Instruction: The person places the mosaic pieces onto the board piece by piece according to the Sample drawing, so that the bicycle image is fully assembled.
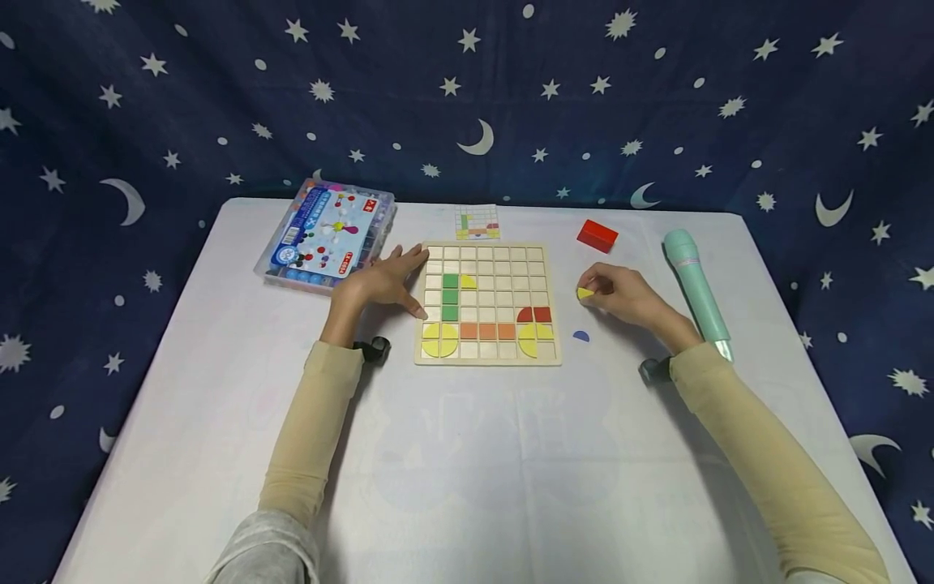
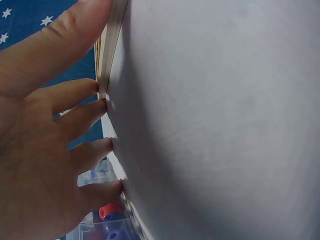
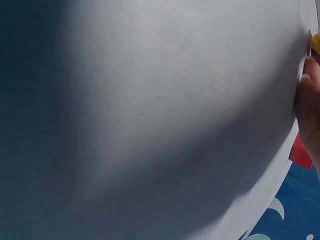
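A wooden grid board lies mid-table, holding green squares, orange squares, red pieces and yellow rounded pieces. My left hand rests with spread fingers at its left edge; in the left wrist view the thumb touches the wooden rim. To the board's right, my right hand pinches a small yellow piece with a curved edge between thumb and fingers, just over the table. The right wrist view catches only part of that hand at its edge.
A blue half-round piece lies just below the right hand. Above it sits a red block. A mint-green microphone-shaped object lies at right. Behind the board is a pattern card; a clear plastic case stands at left.
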Tool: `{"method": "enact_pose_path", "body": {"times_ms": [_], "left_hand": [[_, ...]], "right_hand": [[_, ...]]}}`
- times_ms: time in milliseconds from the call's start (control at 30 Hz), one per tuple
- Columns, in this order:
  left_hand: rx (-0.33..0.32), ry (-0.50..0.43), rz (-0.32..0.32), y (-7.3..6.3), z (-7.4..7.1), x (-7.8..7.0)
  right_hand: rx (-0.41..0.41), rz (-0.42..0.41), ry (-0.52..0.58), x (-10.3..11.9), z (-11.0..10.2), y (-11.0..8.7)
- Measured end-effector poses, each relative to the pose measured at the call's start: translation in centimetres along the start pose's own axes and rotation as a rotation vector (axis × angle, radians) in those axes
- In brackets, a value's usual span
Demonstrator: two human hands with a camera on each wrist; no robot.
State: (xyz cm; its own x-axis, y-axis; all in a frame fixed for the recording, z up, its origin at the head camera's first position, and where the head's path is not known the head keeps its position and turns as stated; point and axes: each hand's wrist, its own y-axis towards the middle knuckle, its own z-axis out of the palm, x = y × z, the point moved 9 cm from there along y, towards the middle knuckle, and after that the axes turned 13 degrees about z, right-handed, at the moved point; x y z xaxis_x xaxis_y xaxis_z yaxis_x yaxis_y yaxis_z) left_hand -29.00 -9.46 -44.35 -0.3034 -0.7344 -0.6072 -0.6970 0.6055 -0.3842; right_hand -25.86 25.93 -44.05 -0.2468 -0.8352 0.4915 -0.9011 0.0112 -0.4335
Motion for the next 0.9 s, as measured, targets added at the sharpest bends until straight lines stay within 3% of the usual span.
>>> {"method": "enact_pose_path", "body": {"times_ms": [267, 900], "left_hand": [[0.001, -0.014, 0.002, 0.2, 0.2, -0.1], [0.004, -0.01, 0.005, 0.1, 0.0, -0.1]], "right_hand": [[0.019, -0.021, 0.013, 0.1, 0.5, -1.2], [0.163, -0.093, 0.099, 2.5, 3.0, -4.3]]}}
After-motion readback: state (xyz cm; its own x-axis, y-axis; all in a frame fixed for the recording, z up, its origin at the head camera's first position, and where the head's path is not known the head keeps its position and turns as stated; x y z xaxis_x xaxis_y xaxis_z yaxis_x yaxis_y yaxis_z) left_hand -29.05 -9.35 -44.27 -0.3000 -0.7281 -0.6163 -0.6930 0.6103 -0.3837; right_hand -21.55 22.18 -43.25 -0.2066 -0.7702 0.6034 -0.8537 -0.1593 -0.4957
